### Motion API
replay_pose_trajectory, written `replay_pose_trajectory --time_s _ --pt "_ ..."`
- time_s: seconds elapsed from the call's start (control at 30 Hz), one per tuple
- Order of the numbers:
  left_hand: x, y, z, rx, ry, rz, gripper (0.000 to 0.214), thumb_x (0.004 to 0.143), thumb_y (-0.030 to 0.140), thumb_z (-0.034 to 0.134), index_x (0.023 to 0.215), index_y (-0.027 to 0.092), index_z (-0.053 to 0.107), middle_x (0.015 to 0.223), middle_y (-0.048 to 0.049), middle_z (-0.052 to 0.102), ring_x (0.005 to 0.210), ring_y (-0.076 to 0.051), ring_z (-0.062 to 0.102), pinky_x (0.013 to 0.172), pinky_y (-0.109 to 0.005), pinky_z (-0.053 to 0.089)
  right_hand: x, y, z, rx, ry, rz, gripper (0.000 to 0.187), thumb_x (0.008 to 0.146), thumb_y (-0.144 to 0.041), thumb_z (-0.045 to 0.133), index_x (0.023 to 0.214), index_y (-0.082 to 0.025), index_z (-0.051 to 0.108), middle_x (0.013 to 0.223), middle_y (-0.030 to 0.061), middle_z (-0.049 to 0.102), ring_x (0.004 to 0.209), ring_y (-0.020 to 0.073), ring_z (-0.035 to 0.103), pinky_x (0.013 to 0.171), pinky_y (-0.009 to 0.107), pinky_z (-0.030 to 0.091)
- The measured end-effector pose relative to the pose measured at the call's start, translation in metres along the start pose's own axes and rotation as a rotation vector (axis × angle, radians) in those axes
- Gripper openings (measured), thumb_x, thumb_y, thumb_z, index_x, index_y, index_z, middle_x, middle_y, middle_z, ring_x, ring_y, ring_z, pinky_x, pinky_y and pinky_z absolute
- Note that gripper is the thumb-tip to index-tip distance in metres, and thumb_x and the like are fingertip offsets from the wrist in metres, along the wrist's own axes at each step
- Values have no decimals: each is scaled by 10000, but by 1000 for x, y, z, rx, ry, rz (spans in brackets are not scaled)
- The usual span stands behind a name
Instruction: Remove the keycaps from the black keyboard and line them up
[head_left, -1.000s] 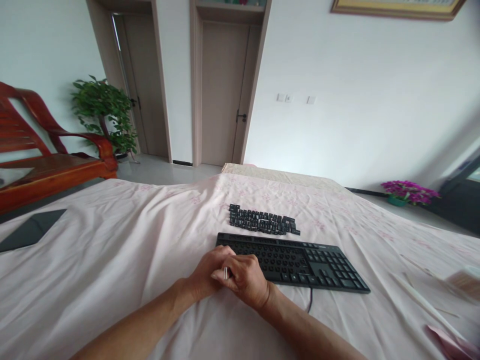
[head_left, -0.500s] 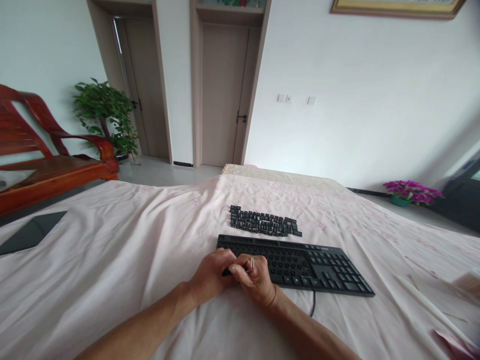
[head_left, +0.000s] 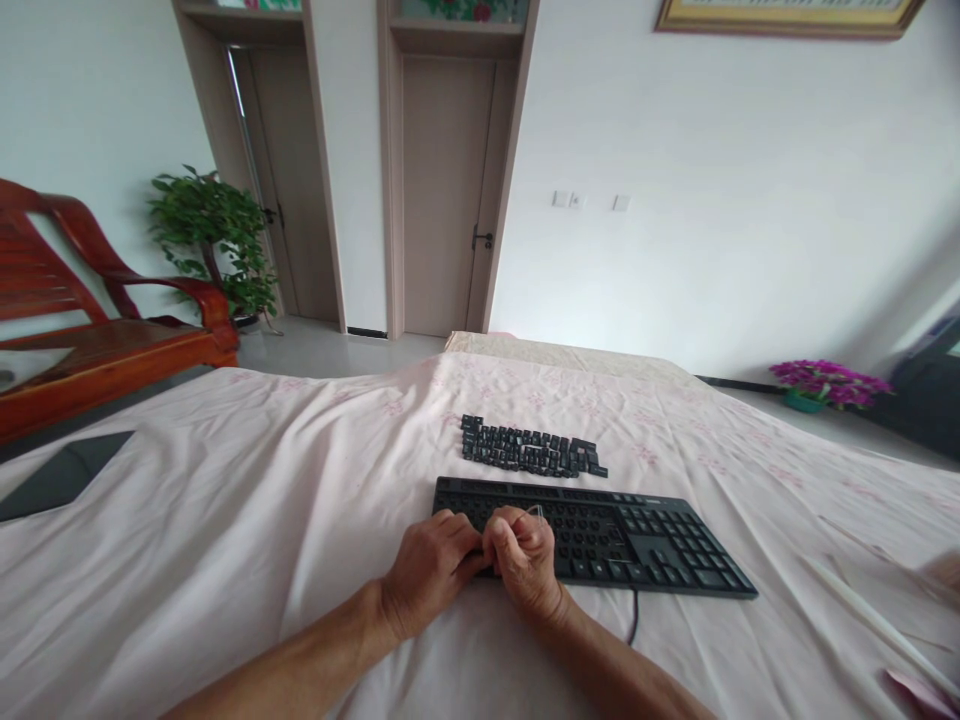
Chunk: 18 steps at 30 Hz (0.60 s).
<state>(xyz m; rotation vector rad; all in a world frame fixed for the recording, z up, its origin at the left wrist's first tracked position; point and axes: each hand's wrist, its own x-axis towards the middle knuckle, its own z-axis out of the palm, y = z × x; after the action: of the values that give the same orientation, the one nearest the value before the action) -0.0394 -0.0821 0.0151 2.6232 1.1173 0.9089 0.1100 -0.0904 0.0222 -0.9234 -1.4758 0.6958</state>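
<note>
A black computer keyboard [head_left: 652,550] lies on the pink-white cloth; many key positions on its left and middle part have no caps. My left hand [head_left: 435,558] is closed on its front left corner, fingers over the top and thumb near the front edge. Beside it, almost touching, my right hand [head_left: 523,560] makes a fist over the keys, shut on a thin wire tool [head_left: 537,512] whose pale loop sticks up from the fingers. What lies beneath the right fist is hidden. Loose black keycaps [head_left: 525,450] lie in rows behind the keyboard.
A dark flat tablet-like object [head_left: 67,475] rests at the cloth's left. A cable [head_left: 634,615] runs from the keyboard's front. At the right lie a pale stick [head_left: 874,610] and a pink item [head_left: 915,690]. A wooden bench [head_left: 112,340] stands at left.
My right hand has turned and shifted slightly right, and the wire loop now points up and right. My left hand sits a little lower in view. The keycap rows look unchanged.
</note>
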Motion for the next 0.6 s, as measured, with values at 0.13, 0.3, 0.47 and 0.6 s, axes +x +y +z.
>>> replay_pose_trajectory --time_s 0.13,0.3,0.47,0.6 --pt "0 1 -3 -82 26 -70 225 922 358 447 820 209 580 799 -3 576 688 -122 551 616 -231 398 1 3 3 21 45 1 450 878 -449 473 506 -196 456 445 -16 444 392 92 381 411 229 332" --pt "4 -4 -7 -340 58 -148 152 893 303 505 821 200 590 830 4 577 765 -125 563 691 -226 430 5 -7 5 -103 -25 -12 474 934 -410 368 534 -197 509 514 3 491 479 114 461 498 237 386" --pt "9 -7 -7 -490 141 -302 151 835 338 585 807 198 634 778 8 602 736 -133 567 683 -238 442 11 -16 -2 -305 -68 -212 402 958 -328 318 754 -207 643 663 43 600 674 168 548 694 302 441" --pt "11 -6 -3 -595 143 -418 220 797 401 625 864 192 619 799 8 634 731 -137 588 675 -239 460 14 -19 -9 -427 -156 -412 266 931 -265 408 936 -218 670 805 64 650 789 195 558 779 348 421"
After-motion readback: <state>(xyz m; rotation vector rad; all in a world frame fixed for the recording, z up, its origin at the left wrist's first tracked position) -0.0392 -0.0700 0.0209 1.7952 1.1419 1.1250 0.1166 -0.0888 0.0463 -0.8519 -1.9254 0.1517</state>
